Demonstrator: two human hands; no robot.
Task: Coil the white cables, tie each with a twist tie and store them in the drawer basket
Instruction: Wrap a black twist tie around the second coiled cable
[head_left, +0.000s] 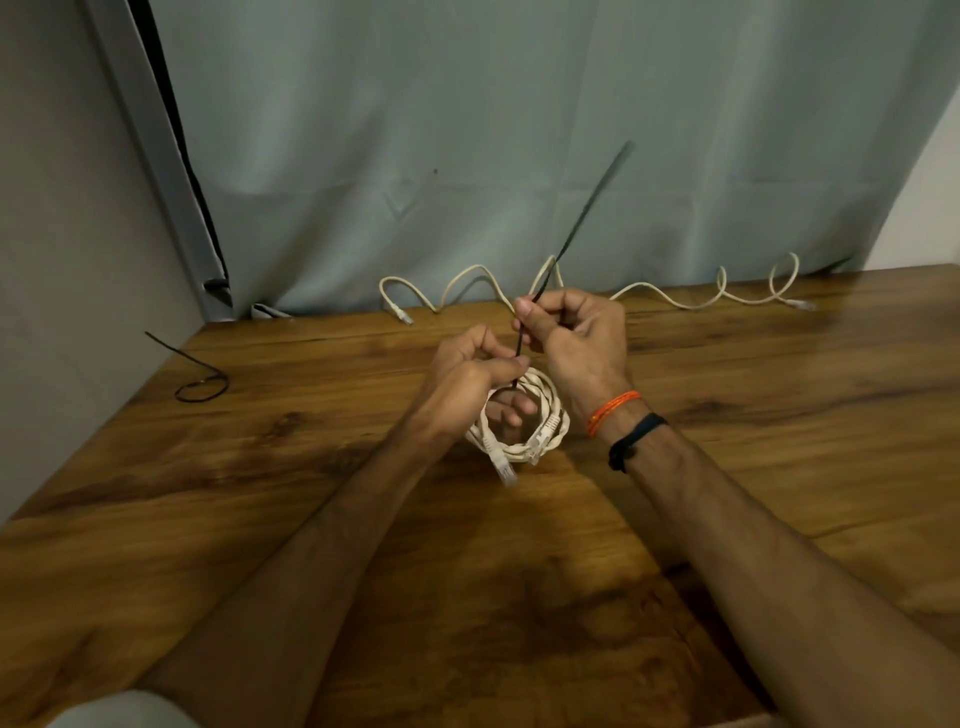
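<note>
White cable coil (524, 421), already wound into a ring, hangs just above the middle of the tabletop (779, 415), held up by the left hand (467, 374), whose grip pinches the coil's upper strands together with the lower end of the black twist tie (576, 223). The right hand (576, 327) grasps that tie higher up, its long free end slanting up and to the right, probably so it can be wrapped round the bundle. A second white cable (675, 296) lies uncoiled along the far edge, and a spare black tie (200, 382) waits at far left. No drawer basket is in view.
</note>
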